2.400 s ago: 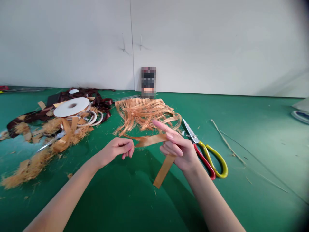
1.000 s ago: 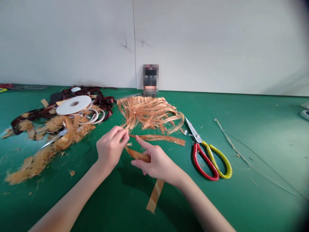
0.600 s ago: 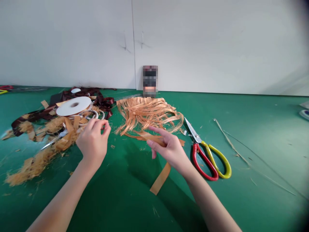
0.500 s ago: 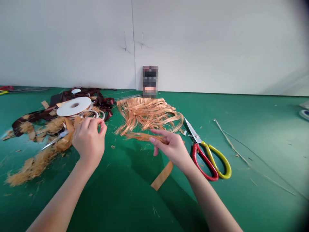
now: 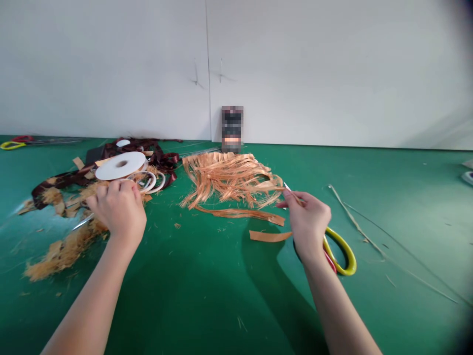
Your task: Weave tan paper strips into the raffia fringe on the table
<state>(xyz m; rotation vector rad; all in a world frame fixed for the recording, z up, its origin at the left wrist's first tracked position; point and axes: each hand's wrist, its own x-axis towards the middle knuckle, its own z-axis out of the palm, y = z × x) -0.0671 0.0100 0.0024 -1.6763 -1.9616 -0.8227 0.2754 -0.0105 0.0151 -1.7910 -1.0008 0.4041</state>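
Already, a tan strip fringe (image 5: 229, 180) on the green table (image 5: 185, 305); left hand (image 5: 120, 209) curled by the white ribbon spool (image 5: 120, 165), grip unclear; right hand (image 5: 308, 222) pinching the scissors (image 5: 291, 193).

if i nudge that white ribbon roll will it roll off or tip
Lying flat, the white ribbon roll probably won't roll unless stood on edge. It sits on white loops rather than the green mat, so it could tip or slide if pushed. Its hollow centre suggests it's fairly light for its size.
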